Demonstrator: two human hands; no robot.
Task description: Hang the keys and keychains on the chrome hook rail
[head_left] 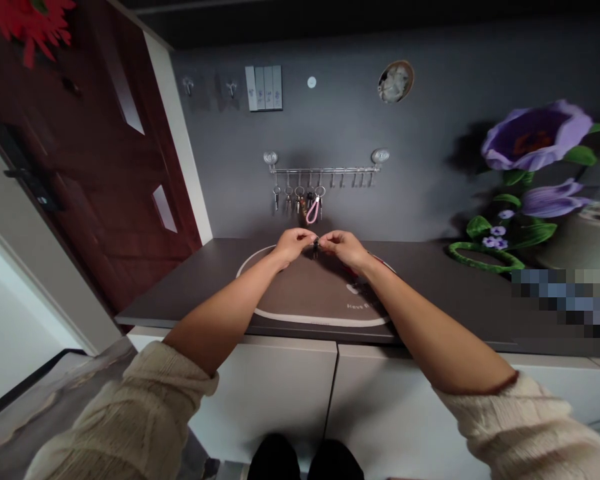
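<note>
Both my hands meet in front of the wall, above a brown mat with a white rim. My left hand pinches one side of a small bunch of keys. From the other side, the fingers of my right hand are closed on the same bunch. The keys hang down between my fingertips; the ring itself is mostly hidden. Just above, a clear hook rail holds several key rings on its left half, one with a pink loop strap. Bare hooks line its right half. Something red lies partly behind my right wrist.
The mat lies on a dark countertop over white cabinets. Purple flowers with a green ring base stand at the right. A dark red door is at the left. Small hooks and a round holder are on the wall.
</note>
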